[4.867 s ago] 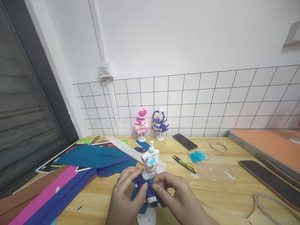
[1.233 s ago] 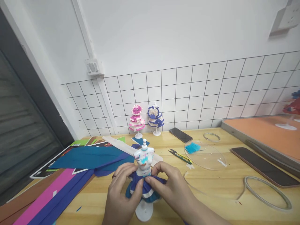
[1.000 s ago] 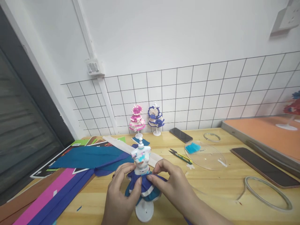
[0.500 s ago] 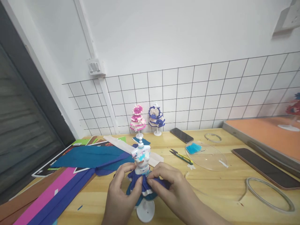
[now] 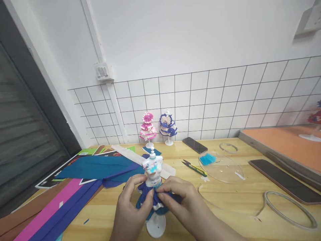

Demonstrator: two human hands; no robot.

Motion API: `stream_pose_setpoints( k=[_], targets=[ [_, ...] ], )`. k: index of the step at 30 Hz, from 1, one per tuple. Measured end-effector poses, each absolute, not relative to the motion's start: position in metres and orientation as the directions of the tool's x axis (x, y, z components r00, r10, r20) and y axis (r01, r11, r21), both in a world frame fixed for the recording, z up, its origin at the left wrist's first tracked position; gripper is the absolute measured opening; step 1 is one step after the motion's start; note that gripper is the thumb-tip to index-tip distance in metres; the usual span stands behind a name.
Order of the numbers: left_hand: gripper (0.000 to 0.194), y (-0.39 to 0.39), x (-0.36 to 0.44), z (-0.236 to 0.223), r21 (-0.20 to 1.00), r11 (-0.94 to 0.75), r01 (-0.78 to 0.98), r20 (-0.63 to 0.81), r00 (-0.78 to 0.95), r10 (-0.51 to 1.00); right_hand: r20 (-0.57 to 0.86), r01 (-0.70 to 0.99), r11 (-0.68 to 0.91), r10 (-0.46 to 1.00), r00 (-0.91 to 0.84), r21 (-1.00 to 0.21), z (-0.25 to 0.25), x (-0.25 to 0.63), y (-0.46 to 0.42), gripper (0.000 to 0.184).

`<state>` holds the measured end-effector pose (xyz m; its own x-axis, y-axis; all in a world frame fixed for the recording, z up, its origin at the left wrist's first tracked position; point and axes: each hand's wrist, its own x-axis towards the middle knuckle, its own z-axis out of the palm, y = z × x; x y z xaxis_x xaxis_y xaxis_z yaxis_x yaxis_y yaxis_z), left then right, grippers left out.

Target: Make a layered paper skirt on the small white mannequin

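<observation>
A small white dress form (image 5: 152,167), smeared with blue and pink, stands on a round white base in front of me. Around its waist sits a ruffled blue skirt (image 5: 156,200) with white trim and a teal layer beneath. My left hand (image 5: 132,201) curls round the skirt's left side, its thumb pressed on the front. On the right, my right hand (image 5: 183,201) pinches the skirt's upper edge between thumb and forefinger. The skirt's back and the other fingertips are hidden.
Teal crepe paper (image 5: 97,167) and pink strips (image 5: 50,207) cover the left side. Thread snips (image 5: 194,168), a clear disc (image 5: 223,169), phones (image 5: 283,180) and a tubing coil (image 5: 288,209) lie right. Two decorated forms (image 5: 148,129) stand by the wall. An orange board (image 5: 281,144) lies far right.
The dress form's top has tilted slightly to the right. Both hands keep their hold on the skirt, and the whole view has shifted a little.
</observation>
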<state>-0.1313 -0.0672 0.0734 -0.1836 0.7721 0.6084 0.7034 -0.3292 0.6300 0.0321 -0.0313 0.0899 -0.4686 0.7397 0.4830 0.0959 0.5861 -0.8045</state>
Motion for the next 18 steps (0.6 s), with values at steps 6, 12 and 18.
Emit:
stream_pose_setpoints(
  k=[6, 12, 18],
  targets=[
    [0.018, -0.0667, -0.1314, 0.0717, 0.619, -0.345, 0.706, 0.623, -0.174, 0.762, 0.484, 0.062, 0.575, 0.737, -0.473, -0.816, 0.0885, 0.0325, -0.0308, 0.014],
    [0.018, -0.0673, -0.1304, 0.0716, 0.643, -0.347, 0.683, 0.616, -0.193, 0.764, 0.501, 0.148, 0.586, 0.778, -0.380, -0.797, 0.0852, 0.0315, -0.0295, 0.008],
    [0.018, -0.0673, -0.1299, 0.0699, 0.628, -0.355, 0.692, 0.622, -0.173, 0.763, 0.488, 0.185, 0.572, 0.798, -0.354, -0.800, 0.0832, 0.0312, -0.0271, 0.007]
  ],
)
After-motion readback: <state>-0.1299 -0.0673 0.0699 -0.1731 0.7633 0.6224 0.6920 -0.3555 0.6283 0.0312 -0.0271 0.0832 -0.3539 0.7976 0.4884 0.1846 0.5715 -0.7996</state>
